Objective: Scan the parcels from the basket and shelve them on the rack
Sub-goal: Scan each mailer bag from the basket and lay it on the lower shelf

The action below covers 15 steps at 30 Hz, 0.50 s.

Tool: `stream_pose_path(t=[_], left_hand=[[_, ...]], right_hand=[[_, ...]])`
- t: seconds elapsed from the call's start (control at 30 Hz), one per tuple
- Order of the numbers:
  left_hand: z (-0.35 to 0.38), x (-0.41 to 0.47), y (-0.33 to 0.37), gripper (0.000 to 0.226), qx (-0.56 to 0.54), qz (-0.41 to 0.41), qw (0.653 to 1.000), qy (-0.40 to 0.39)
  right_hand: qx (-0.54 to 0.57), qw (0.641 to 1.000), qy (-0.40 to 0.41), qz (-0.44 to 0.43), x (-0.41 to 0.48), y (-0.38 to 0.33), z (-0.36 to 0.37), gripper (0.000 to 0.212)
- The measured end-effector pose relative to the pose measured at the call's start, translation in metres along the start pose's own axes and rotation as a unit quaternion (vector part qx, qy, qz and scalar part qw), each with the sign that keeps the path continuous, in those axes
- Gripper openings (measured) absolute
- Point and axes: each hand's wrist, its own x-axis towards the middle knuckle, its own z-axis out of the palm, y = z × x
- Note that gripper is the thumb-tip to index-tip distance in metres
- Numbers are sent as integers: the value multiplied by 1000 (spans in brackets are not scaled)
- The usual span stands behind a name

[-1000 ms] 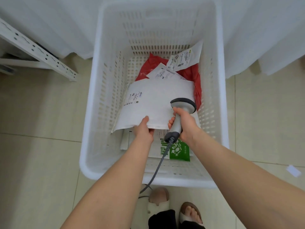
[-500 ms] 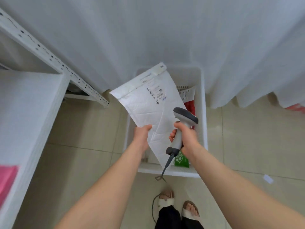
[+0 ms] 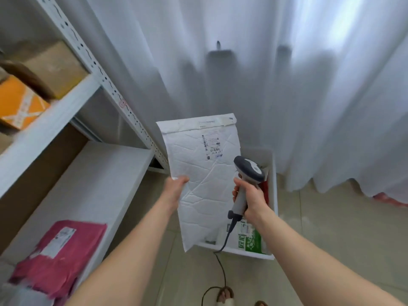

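Left hand: the left hand (image 3: 176, 186) is pinching the left edge of a white padded paper mailer (image 3: 203, 173), thumb on the front, and is holding it upright in the air.
Right hand: the right hand (image 3: 250, 198) is wrapping its fingers tight round the grip of a grey corded handheld barcode scanner (image 3: 247, 180), whose dark head is sitting just beside the mailer's right edge.
Mailer: its printed label (image 3: 212, 144) is facing the camera, near the top, above the scanner head.
Cable: the scanner's dark cord (image 3: 223, 268) is trailing down to the tiled floor.
Basket: the white plastic basket (image 3: 273, 195) is sitting on the floor behind the mailer, with a green-printed parcel (image 3: 249, 239) and a red one showing inside.
Rack: the white metal shelving rack (image 3: 95, 180) is standing to the left, carrying a pink plastic mailer bag (image 3: 59, 255) on the lower shelf and an orange carton (image 3: 19, 104) beside a brown cardboard box (image 3: 50, 67) above.
Backdrop: a white curtain (image 3: 265, 74) is hanging behind everything.
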Motion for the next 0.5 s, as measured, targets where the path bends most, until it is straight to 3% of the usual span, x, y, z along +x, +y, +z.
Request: stream_pose_path(t=[0.3, 0.5], left_hand=[[-74, -60, 77, 14, 22, 75, 997, 25], [-142, -91, 118, 20, 37, 120, 992, 20]], right_hand=[[-26, 998, -42, -31, -85, -31, 44, 17], [-13, 993, -24, -111, -133, -28, 70, 24]])
